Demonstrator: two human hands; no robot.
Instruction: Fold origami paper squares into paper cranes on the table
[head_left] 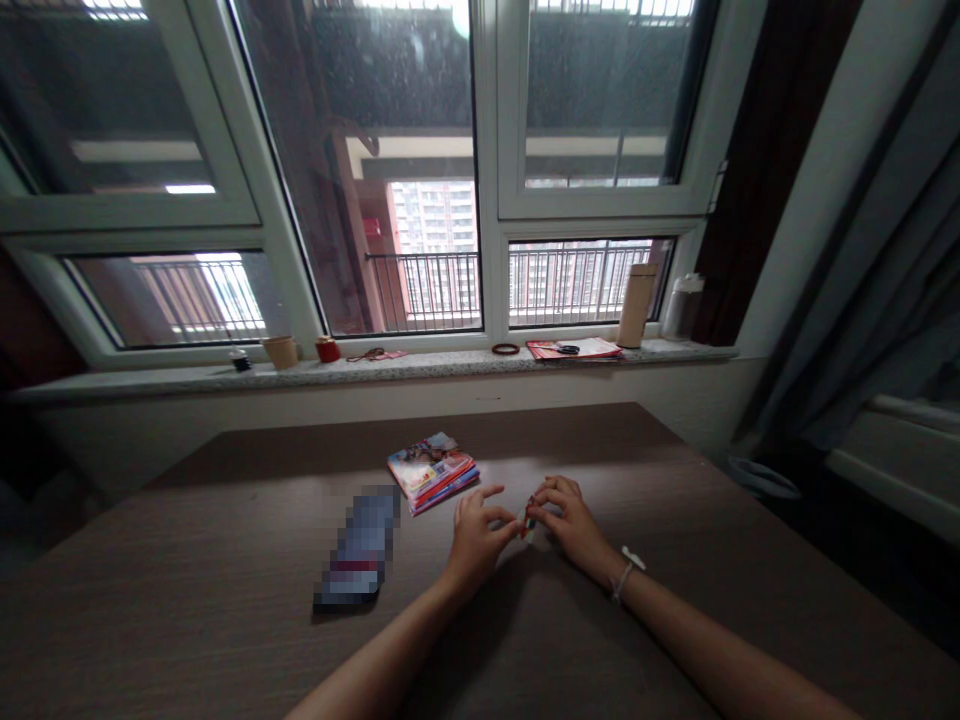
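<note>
Both my hands rest on the brown wooden table [225,640] near its middle. My left hand [476,535] and my right hand [570,520] meet at the fingertips and pinch a small red and white object [529,518] between them; it is too small to name. My right wrist wears a white bracelet [628,566]. Just left of my left hand lies a stack of colourful booklets [433,470]. A blurred-out dark rectangular thing [361,550] lies further left on the table.
A stone windowsill [450,368] runs behind the table with a beige cup [281,351], a red pot [328,349], a ring [505,349], a red booklet [574,348], a tall flask [637,305] and a jar [682,306]. Grey curtains [885,280] hang at right.
</note>
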